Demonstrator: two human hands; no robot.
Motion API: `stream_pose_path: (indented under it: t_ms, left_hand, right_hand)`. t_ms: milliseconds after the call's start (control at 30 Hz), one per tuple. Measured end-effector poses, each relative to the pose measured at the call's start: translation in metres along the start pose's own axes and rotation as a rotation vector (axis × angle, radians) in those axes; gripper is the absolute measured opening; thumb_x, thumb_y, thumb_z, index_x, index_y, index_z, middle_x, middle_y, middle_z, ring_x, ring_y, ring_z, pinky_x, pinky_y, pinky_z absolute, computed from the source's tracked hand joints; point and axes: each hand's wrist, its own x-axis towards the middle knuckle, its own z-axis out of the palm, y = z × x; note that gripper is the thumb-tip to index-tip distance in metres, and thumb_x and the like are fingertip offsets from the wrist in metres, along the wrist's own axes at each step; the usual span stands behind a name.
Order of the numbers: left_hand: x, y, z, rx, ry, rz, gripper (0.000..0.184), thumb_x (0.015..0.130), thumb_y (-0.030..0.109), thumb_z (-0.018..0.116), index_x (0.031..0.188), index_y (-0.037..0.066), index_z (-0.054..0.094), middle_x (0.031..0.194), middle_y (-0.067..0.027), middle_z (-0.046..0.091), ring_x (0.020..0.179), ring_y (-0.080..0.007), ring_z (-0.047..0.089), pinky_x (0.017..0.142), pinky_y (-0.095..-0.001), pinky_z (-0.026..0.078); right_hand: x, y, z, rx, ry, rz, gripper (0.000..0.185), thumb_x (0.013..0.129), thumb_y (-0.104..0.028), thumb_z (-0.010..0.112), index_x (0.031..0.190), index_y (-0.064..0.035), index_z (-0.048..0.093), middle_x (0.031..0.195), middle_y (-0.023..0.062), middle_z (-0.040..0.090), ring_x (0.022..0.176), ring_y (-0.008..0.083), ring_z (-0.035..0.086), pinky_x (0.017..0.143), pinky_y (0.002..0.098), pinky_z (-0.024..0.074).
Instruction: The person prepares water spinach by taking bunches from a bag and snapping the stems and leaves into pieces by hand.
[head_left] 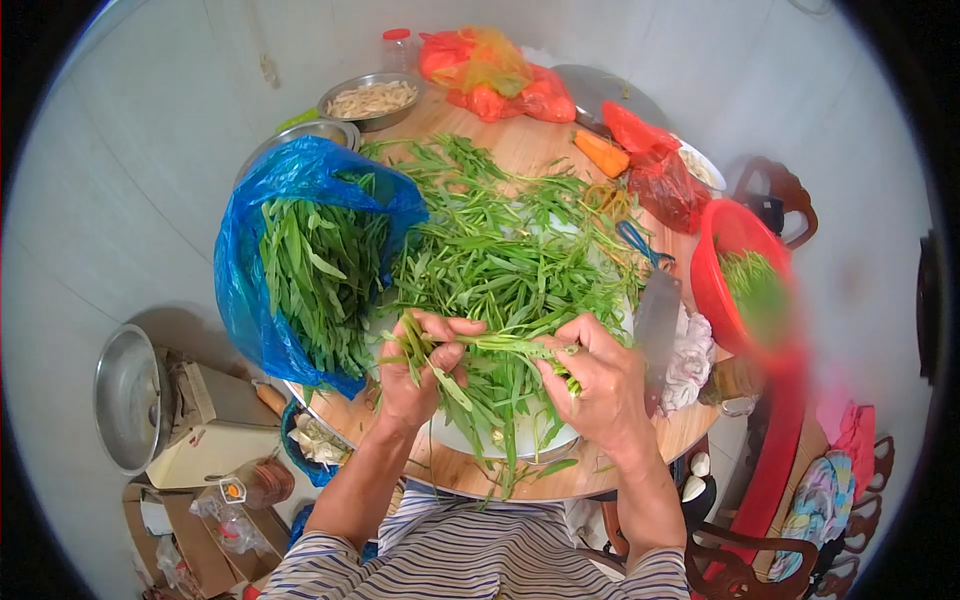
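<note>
Long-leaved greens that look like water spinach (520,270) lie in a loose heap across the round wooden table. Above the heap's near edge, my left hand (415,375) is closed around a few short cut stems and leaves. Pale green stems (495,343) stretch between my hands. My right hand (600,390) pinches their other end, with more stem ends showing under its fingers. Part of a white board (460,432) shows beneath the heap. Left of it, a blue plastic bag (240,270) gapes, full of the same greens.
A cleaver (657,325) lies right of the heap, near blue-handled scissors (640,240) and a crumpled cloth (690,360). A red basin (712,270) holds cut greens. At the back are a metal bowl (372,121), red bags (545,95) and a carrot (601,153).
</note>
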Motion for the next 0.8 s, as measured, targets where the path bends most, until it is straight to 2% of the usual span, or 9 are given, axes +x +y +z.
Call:
stream_pose_path:
  t_ms: [200, 267, 400, 467, 567, 600, 667, 700, 800]
  left_hand:
    - [-0.007, 0.002, 0.006, 0.115, -0.014, 0.105, 0.018, 0.095, 0.014, 0.069, 0.098, 0.004, 0.054, 0.114, -0.0243, 0.070, 0.073, -0.0149, 0.066, 0.063, -0.0276, 0.057]
    - [-0.007, -0.001, 0.004, 0.063, -0.139, 0.262, 0.024, 0.096, 0.022, 0.069, 0.097, 0.002, 0.055, 0.115, -0.0268, 0.069, 0.074, -0.0154, 0.066, 0.065, -0.0287, 0.057]
    - [-0.013, -0.003, 0.004, 0.082, -0.165, 0.254, 0.030, 0.095, 0.028, 0.069, 0.098, 0.001, 0.056, 0.115, -0.0281, 0.069, 0.074, -0.0155, 0.066, 0.066, -0.0303, 0.057]
    - [-0.018, -0.002, 0.010, 0.093, -0.129, 0.206, 0.032, 0.093, 0.027, 0.072, 0.098, 0.000, 0.055, 0.115, -0.0292, 0.069, 0.073, -0.0173, 0.067, 0.065, -0.0310, 0.057]
    - [-0.022, -0.001, 0.005, -0.026, -0.135, 0.222, 0.031, 0.093, 0.024, 0.072, 0.103, 0.002, 0.053, 0.112, -0.0279, 0.069, 0.075, -0.0204, 0.069, 0.064, -0.0313, 0.058]
    - [-0.019, 0.006, 0.004, -0.027, -0.135, 0.225, 0.031, 0.093, 0.024, 0.072, 0.103, 0.002, 0.053, 0.112, -0.0279, 0.069, 0.075, -0.0204, 0.069, 0.064, -0.0313, 0.058]
    - [-0.007, 0.028, 0.004, 0.052, 0.129, 0.117, 0.029, 0.096, 0.022, 0.069, 0.108, 0.004, 0.050, 0.107, -0.0232, 0.071, 0.073, -0.0216, 0.069, 0.062, -0.0324, 0.057]
    - [-0.001, 0.037, 0.003, -0.152, 0.215, 0.019, 0.014, 0.097, 0.010, 0.064, 0.106, 0.009, 0.053, 0.098, -0.0104, 0.069, 0.082, -0.0188, 0.067, 0.063, -0.0276, 0.057]
    - [0.015, 0.037, -0.033, -0.438, 0.243, -0.084, 0.016, 0.101, 0.017, 0.059, 0.115, 0.008, 0.056, 0.091, -0.0040, 0.064, 0.094, -0.0173, 0.060, 0.080, -0.0310, 0.054]
  right_hand:
    - [-0.010, -0.002, 0.016, -0.045, 0.063, 0.022, 0.012, 0.078, -0.005, 0.076, 0.088, -0.0036, 0.070, 0.084, 0.0044, 0.060, 0.062, 0.0195, 0.065, 0.048, 0.0319, 0.0484]
    - [-0.013, -0.001, 0.021, 0.034, 0.086, 0.034, 0.012, 0.078, -0.003, 0.073, 0.090, -0.0023, 0.069, 0.082, 0.0062, 0.061, 0.063, 0.0246, 0.065, 0.052, 0.0341, 0.0502]
    - [-0.016, 0.002, 0.033, 0.191, 0.112, 0.093, 0.010, 0.082, -0.002, 0.067, 0.092, -0.0005, 0.068, 0.079, 0.0076, 0.063, 0.062, 0.0217, 0.063, 0.055, 0.0333, 0.0497]
    - [-0.020, -0.002, 0.037, 0.515, 0.072, 0.602, 0.011, 0.088, -0.005, 0.060, 0.095, 0.0002, 0.067, 0.076, 0.0060, 0.065, 0.063, 0.0152, 0.059, 0.057, 0.0299, 0.0469]
    - [-0.016, 0.015, 0.044, 0.501, 0.239, 0.614, 0.017, 0.093, -0.008, 0.054, 0.097, -0.0015, 0.068, 0.079, 0.0029, 0.066, 0.068, 0.0086, 0.054, 0.060, 0.0260, 0.0436]
    - [-0.012, 0.023, 0.038, 0.769, 0.120, 0.767, 0.018, 0.096, -0.012, 0.054, 0.099, -0.0032, 0.069, 0.080, 0.0022, 0.066, 0.070, 0.0085, 0.054, 0.064, 0.0257, 0.0433]
    - [-0.007, 0.026, 0.022, 0.794, 0.121, 0.794, 0.018, 0.098, -0.014, 0.055, 0.100, -0.0032, 0.069, 0.080, 0.0027, 0.066, 0.070, 0.0080, 0.053, 0.064, 0.0257, 0.0423]
    - [-0.006, 0.029, 0.015, 0.820, 0.127, 0.826, 0.018, 0.099, -0.016, 0.056, 0.101, -0.0032, 0.069, 0.079, 0.0032, 0.066, 0.071, 0.0075, 0.053, 0.064, 0.0256, 0.0413]
    - [-0.014, 0.063, 0.002, 0.706, 0.076, 0.732, 0.022, 0.101, -0.021, 0.058, 0.103, -0.0018, 0.068, 0.079, 0.0023, 0.065, 0.071, 0.0079, 0.051, 0.066, 0.0247, 0.0404]
